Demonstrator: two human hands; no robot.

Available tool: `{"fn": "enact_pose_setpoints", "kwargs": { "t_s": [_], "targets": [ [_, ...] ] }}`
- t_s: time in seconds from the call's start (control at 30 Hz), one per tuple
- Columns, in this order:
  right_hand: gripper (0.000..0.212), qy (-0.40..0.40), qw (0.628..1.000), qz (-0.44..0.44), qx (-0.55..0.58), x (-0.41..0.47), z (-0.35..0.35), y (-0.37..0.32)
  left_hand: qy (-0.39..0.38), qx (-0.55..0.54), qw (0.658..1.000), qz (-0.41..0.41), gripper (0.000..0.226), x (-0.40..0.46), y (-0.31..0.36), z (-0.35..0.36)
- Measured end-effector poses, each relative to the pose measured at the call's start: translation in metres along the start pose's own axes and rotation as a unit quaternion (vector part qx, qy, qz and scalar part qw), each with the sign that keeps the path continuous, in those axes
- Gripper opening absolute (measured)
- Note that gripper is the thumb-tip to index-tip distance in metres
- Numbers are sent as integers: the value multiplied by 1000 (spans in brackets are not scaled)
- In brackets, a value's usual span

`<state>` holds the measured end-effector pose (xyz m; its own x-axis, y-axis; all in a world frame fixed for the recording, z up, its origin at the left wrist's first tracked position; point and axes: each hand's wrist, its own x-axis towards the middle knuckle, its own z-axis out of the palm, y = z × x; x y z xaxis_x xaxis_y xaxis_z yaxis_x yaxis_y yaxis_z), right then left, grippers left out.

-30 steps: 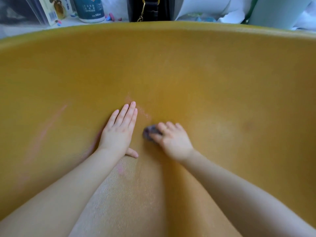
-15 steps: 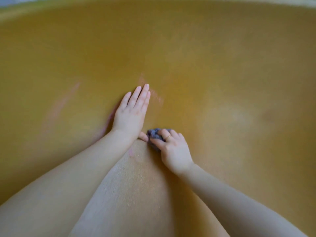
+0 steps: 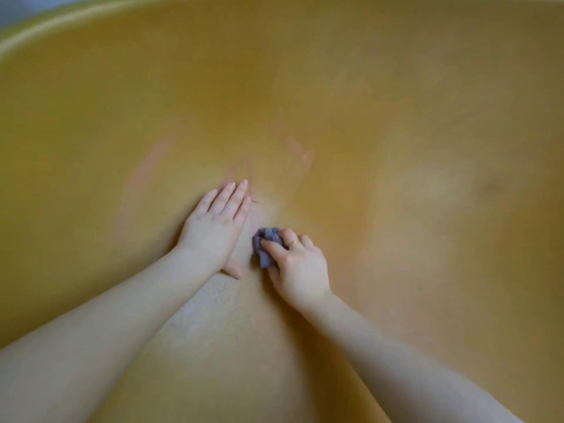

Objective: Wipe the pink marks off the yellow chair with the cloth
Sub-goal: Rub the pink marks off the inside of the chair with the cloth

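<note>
The yellow chair (image 3: 396, 123) fills nearly the whole view as a curved shell. Faint pink marks show on it: a long smear at the left (image 3: 146, 172), a streak above the hands (image 3: 300, 152), and thin lines by my left fingertips (image 3: 248, 178). My left hand (image 3: 213, 227) lies flat on the chair with straight fingers. Just right of it, my right hand (image 3: 297, 267) grips a small crumpled grey-purple cloth (image 3: 265, 244) and presses it on the surface. A ring sits on one right finger.
The chair's rim (image 3: 61, 18) curves along the top left, with a sliver of pale background beyond it. A lighter, grainy patch of the seat (image 3: 213, 315) lies between my forearms.
My right hand has drawn the cloth down toward me, close beside my left thumb. The view tilted down, so the items behind the rim left the frame. More pink lines show above my left fingers.
</note>
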<state>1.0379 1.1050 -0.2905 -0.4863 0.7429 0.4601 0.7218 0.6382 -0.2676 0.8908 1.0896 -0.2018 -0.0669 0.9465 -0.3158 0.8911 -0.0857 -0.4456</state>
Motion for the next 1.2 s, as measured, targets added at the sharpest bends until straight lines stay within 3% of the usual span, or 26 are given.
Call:
{"fn": "enact_pose_setpoints", "kwargs": {
  "t_s": [0.1,0.23,0.3,0.37,0.47,0.53,0.63,0.7,0.77,0.83,0.93,1.03,1.1,1.2],
  "targets": [
    [32,-31,998,-62,-4,-23,-6,-9,-6,-2,1000,15,129,4,-1,1],
    [29,-11,984,-156,-90,6,-1,26,-1,-21,1000,22,129,7,-7,7],
    [29,36,984,-119,-127,38,-1,55,2,-28,999,27,129,8,-9,10],
    [21,82,984,-24,-156,68,-3,76,2,-31,999,29,129,9,-9,13],
    [17,127,982,89,-112,77,5,71,9,-28,999,33,129,11,-10,15],
    [23,94,992,79,-39,54,12,45,6,-30,999,32,130,12,-9,15],
    [40,10,999,-14,32,5,11,13,7,-29,999,29,130,12,-7,13],
    [31,-8,997,-70,40,-2,8,12,9,-28,999,28,129,12,-5,13],
    [14,2,992,-123,-23,14,8,26,5,-31,999,26,129,11,-5,12],
    [13,55,988,-104,-104,48,3,53,4,-32,999,25,130,12,-5,12],
    [14,168,969,-2,-179,103,-21,100,0,-31,999,29,130,13,-7,15],
    [16,260,945,109,-168,123,-26,99,2,-32,999,35,130,14,-8,16],
    [23,249,950,144,-120,107,-4,70,3,-33,999,38,131,15,-9,15],
    [32,148,986,44,-58,62,29,27,4,-32,999,43,132,14,-8,12]
  ]
}}
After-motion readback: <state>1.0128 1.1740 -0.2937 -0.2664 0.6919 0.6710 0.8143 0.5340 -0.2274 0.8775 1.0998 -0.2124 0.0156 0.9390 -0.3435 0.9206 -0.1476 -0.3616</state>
